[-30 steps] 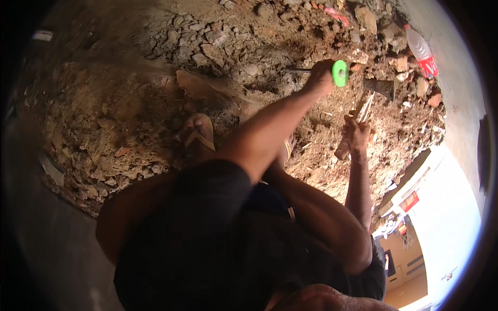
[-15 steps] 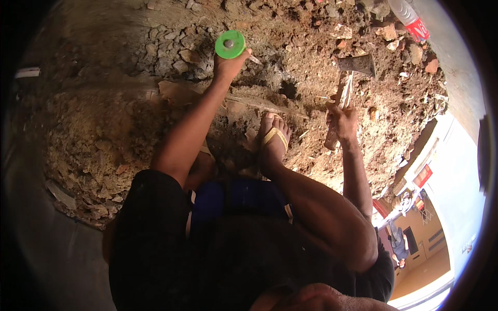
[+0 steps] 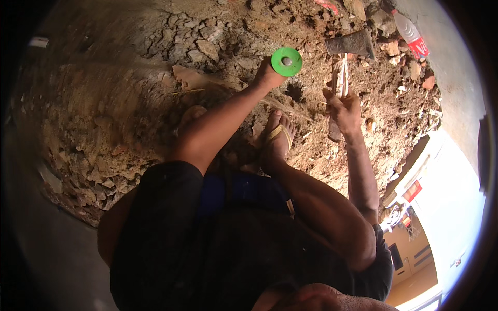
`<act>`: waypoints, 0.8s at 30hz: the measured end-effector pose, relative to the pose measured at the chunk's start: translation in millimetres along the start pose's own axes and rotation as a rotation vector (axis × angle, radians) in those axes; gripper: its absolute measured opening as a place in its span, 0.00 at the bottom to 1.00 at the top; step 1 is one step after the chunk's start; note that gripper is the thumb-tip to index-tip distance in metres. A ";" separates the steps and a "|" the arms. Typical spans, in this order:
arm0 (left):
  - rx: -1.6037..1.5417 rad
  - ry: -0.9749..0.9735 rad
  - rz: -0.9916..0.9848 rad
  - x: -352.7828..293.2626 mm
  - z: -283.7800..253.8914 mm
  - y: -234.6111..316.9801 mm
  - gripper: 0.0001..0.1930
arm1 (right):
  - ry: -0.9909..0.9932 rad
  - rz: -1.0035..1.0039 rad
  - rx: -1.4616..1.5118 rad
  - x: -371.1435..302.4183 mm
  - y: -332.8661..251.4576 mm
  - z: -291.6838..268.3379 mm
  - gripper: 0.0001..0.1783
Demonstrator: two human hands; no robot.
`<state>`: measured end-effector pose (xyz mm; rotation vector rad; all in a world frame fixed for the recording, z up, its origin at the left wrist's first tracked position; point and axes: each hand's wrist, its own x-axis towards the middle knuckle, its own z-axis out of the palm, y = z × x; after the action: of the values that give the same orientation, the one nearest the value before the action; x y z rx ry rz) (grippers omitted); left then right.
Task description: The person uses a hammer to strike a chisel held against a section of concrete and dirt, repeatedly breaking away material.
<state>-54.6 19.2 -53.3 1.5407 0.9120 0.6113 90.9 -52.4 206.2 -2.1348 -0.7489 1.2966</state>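
Observation:
My left hand [image 3: 267, 75] is wrapped round a chisel whose round green hand guard [image 3: 294, 62] and metal striking end face up. The shaft and tip below are hidden by the guard and the hand. To the right, my right hand [image 3: 346, 113] grips the wooden handle of a hatchet [image 3: 350, 44], its dark, wide metal head pointing away from me. A gap separates the hatchet head from the chisel. Below both is rough, broken earth [image 3: 311, 135], with a dark hole [image 3: 294, 92] near my left wrist.
My sandalled foot [image 3: 278, 137] stands between my arms, close to the hole. Loose grey clods [image 3: 207, 49] lie at the far left. A plastic bottle [image 3: 410, 33] with a red label rests by the wall [image 3: 456, 67] at far right. Brick pieces [image 3: 428, 82] lie nearby.
My left hand has moved right with the chisel, closer to the hatchet. The hatchet head has shifted farther away and looks larger. A person at the lower right is out of sight now.

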 end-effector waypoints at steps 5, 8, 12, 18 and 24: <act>0.116 -0.048 -0.101 4.7 -20.9 57.1 0.17 | 0.238 -0.695 0.016 -25.7 -78.4 -34.9 0.14; 0.085 0.028 -0.050 8.9 -16.8 59.2 0.15 | 0.312 -0.914 0.281 -39.6 -125.2 -34.9 0.12; 0.101 -0.006 -0.081 14.1 -13.5 66.9 0.15 | 0.314 -0.699 -0.242 -5.7 -20.0 -12.0 0.07; 0.193 0.087 0.050 13.2 -9.8 54.7 0.17 | -0.077 -0.158 0.088 5.2 31.3 2.0 0.08; 0.064 0.073 0.015 5.2 -9.6 54.4 0.19 | 0.215 -0.977 0.367 -12.6 -130.1 -39.0 0.21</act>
<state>-48.0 28.3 1.0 1.5921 0.9850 0.6583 97.2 25.1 318.3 -1.2757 -1.1413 0.5934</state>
